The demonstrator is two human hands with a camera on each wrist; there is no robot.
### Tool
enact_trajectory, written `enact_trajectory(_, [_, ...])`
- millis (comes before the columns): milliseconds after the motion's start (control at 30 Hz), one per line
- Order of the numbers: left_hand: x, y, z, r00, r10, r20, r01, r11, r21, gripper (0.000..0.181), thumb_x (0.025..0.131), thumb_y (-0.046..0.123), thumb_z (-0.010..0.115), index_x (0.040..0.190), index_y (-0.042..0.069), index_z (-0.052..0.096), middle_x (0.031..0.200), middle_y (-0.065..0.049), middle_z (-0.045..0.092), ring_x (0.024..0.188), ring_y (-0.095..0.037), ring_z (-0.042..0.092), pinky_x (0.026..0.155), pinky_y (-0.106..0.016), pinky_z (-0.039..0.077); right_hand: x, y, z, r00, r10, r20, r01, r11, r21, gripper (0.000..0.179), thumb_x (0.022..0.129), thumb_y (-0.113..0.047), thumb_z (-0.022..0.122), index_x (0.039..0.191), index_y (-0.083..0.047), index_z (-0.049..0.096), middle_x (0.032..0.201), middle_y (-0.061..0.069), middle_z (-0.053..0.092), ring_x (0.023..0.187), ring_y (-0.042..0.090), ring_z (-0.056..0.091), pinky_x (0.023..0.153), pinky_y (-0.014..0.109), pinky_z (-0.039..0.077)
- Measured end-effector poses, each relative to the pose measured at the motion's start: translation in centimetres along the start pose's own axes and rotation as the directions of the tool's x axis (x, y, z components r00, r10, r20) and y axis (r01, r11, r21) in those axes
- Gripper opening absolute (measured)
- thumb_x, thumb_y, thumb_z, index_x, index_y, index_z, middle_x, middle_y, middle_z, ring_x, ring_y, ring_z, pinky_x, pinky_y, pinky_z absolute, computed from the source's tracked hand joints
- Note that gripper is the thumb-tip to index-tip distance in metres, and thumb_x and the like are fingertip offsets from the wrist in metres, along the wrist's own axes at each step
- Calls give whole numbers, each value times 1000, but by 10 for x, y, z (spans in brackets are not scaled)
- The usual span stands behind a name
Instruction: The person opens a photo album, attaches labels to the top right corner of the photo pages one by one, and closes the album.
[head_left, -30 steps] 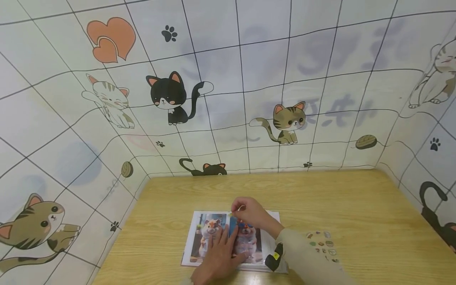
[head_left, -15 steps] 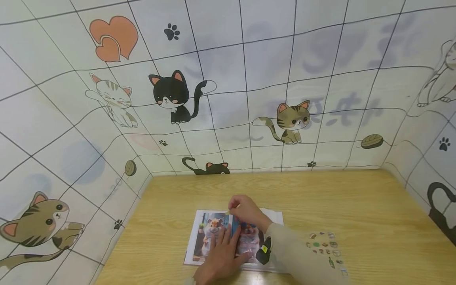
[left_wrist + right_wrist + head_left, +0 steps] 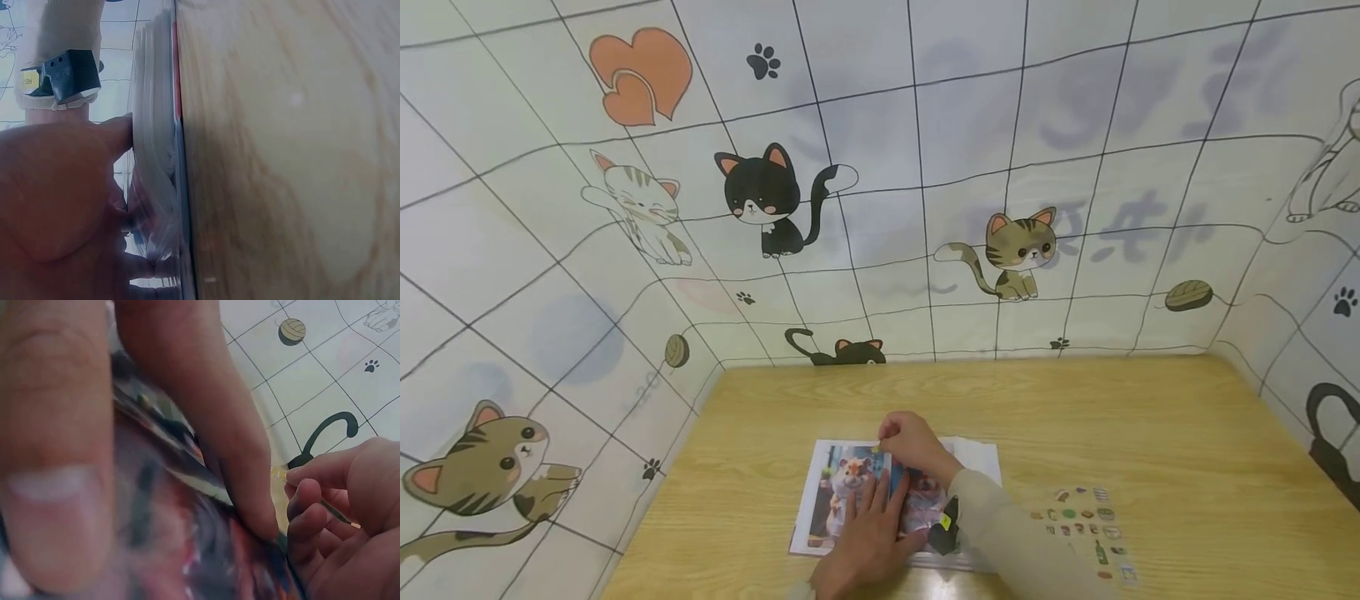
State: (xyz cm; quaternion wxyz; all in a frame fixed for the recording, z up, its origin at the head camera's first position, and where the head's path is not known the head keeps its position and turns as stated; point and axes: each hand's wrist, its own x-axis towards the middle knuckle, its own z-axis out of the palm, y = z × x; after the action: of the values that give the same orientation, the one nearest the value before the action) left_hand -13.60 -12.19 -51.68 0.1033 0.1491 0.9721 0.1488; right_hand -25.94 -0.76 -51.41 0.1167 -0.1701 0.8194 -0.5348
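An open photo album (image 3: 801, 529) with glossy hamster pictures lies on the table. My left hand (image 3: 872, 533) rests on it with fingers spread, across the left picture and the middle fold. In the left wrist view the left hand (image 3: 56, 194) sits beside the stacked clear sleeves (image 3: 153, 94). Thumb and forefinger of my right hand (image 3: 917, 440) pinch a small yellow sticker (image 3: 876, 448) at the left picture's top right corner. The right wrist view shows the yellow sticker (image 3: 279, 473) at the fingertips of the right hand (image 3: 356, 506); a thin green strip (image 3: 334, 511) lies below the forefinger.
To the right of the album lies a see-through sheet of small food stickers (image 3: 1101, 550). A black wrist device (image 3: 943, 533) hangs over the right page. Behind the wooden table (image 3: 1037, 417) stands a wall (image 3: 880, 275) printed with cats.
My right hand has shifted left past the fold, bringing the yellow sticker to the left picture's top corner. The left hand stays on the album. The head view has turned slightly.
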Motion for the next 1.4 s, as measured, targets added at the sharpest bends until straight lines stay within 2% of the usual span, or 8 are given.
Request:
enact_trajectory(233, [1,0,0,1000,4,-17,-3,1000,23,79,89,62,41,149,16,21,153,-18,20,139,-40,16,103,-66,19,2,6,4,997,41,-72,-42,999,-23,9,77,-6,68,77,-9,60,61,-2,55,45,10,51,43,25,42])
enact_trajectory(467, [1,1,2,999,5,-39,-2,998,62,78,89,63,41,149,16,22,152,-18,22,139,-39,18,103,-64,21,1,8,5,993,43,-111,-48,998,-43,8,74,-4,68,77,-6,60,62,1,57,45,12,52,43,27,44])
enact_trajectory(600, [-1,1,2,999,0,-35,3,997,73,77,90,61,41,149,15,22,152,-18,22,139,-39,19,103,-64,22,-1,6,7,990,75,-118,-80,996,-46,6,74,-3,65,78,-4,61,63,1,57,46,12,52,45,27,45])
enact_trajectory(833, [-1,1,3,999,1,-44,2,997,78,75,90,55,46,149,14,23,152,-18,22,139,-39,19,103,-63,22,-1,0,9,986,48,-160,-63,994,-89,11,72,-2,69,72,-5,60,59,0,57,44,11,50,42,26,43])
enact_trajectory(967, [-1,1,3,999,-1,-41,4,997,72,74,90,54,47,149,15,24,152,-18,22,139,-39,20,103,-63,22,1,2,10,984,70,-165,-89,990,-111,12,73,-2,70,72,-7,59,60,0,56,45,11,50,43,26,42])
enact_trajectory(1233, [-2,2,2,1000,-2,-26,4,998,60,72,91,52,48,148,14,26,152,-18,23,138,-40,20,103,-63,22,1,2,13,983,28,-183,-58,986,-159,14,70,0,68,70,-8,57,60,-1,55,45,11,50,44,26,41])
enact_trajectory(1400, [-2,2,2,1000,2,-25,-1,998,61,71,91,50,49,148,15,26,152,-18,23,138,-41,20,103,-64,22,1,2,15,982,36,-183,-76,974,-213,15,71,-1,66,70,-11,55,61,-1,54,50,12,48,46,26,40])
